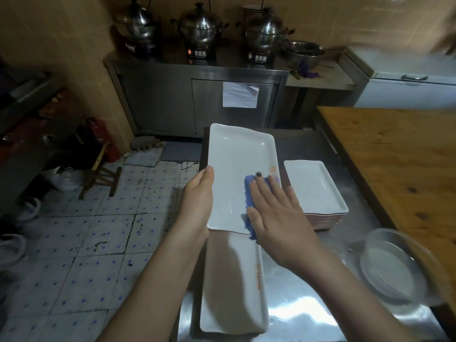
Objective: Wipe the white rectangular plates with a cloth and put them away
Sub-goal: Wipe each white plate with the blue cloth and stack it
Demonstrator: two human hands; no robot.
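Note:
I hold a white rectangular plate (237,159) up over the steel counter. My left hand (197,201) grips its left edge, thumb on the rim. My right hand (274,213) lies flat with straight fingers and presses a blue cloth (249,193) onto the plate's lower right part. Below them another white rectangular plate (232,287) lies on the counter. To the right stands a stack of white rectangular plates (315,186).
A steel counter (308,304) carries the plates and some round metal dishes (392,267) at the right. A wooden table (394,154) runs along the right side. Steel pots (199,28) sit on a cabinet at the back. Tiled floor lies to the left.

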